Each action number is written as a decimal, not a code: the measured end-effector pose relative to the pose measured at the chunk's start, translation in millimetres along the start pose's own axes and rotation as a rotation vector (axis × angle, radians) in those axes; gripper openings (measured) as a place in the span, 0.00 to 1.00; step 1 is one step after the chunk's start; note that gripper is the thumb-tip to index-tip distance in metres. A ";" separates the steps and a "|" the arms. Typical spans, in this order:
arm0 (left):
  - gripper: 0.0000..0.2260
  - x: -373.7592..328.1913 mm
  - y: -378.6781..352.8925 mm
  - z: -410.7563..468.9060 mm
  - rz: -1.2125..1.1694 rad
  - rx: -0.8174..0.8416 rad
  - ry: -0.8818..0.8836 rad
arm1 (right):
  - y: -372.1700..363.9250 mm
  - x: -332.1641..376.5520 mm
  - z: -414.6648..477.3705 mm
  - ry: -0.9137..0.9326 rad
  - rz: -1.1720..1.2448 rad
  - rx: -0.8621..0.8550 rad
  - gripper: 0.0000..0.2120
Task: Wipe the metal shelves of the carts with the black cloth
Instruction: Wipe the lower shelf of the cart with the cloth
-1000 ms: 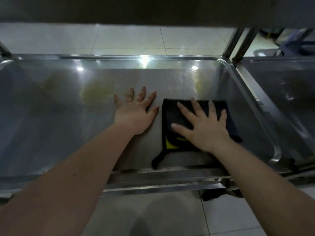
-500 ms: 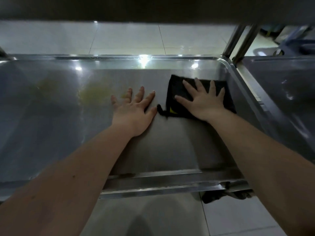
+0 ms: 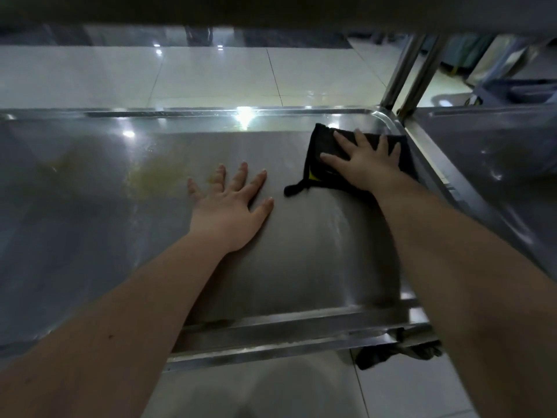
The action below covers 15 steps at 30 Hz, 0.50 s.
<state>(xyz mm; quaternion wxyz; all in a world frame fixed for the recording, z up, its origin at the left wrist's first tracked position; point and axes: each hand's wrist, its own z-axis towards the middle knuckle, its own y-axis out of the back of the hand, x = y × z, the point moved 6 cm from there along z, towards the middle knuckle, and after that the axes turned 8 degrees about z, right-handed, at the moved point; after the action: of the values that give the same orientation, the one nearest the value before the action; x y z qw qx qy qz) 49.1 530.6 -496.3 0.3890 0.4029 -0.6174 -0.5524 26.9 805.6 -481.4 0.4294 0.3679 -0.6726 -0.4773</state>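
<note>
A metal cart shelf fills most of the head view, with a raised rim all round. My left hand rests flat on the middle of the shelf, fingers spread. The black cloth, with a yellow patch and a small loop at its near left corner, lies in the far right corner of the shelf. My right hand presses down on the cloth with straight, spread fingers and covers most of it.
A yellowish smear marks the shelf left of my left hand. A second cart's shelf adjoins on the right, beyond two upright posts. An upper shelf hangs overhead. White floor tiles lie behind and below.
My right hand has pushed the cloth away from me, from near the shelf's front edge into the far right corner. My left hand has stayed flat in the same place.
</note>
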 end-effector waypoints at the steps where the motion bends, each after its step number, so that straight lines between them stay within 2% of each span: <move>1: 0.28 0.2 -1.3 0.6 -0.002 0.000 0.003 | 2.1 1.8 13.5 -0.014 0.005 0.002 0.37; 4: 0.28 1.3 -0.4 4.8 -0.006 -0.006 0.015 | 7.1 6.8 32.5 -0.028 0.010 0.001 0.37; 7: 0.28 2.6 2.2 5.8 -0.011 -0.002 0.015 | 5.1 5.5 13.2 0.013 0.005 0.000 0.35; 15: 0.28 -1.4 3.9 1.3 0.000 -0.002 0.006 | -28.6 -5.3 -155.5 0.211 -0.060 0.096 0.36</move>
<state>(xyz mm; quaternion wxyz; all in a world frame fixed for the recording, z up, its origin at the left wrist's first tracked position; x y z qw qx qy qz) 48.2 532.6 -492.6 0.3911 0.4041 -0.6159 -0.5518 175.7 751.9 -482.7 0.4653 0.4559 -0.6346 -0.4160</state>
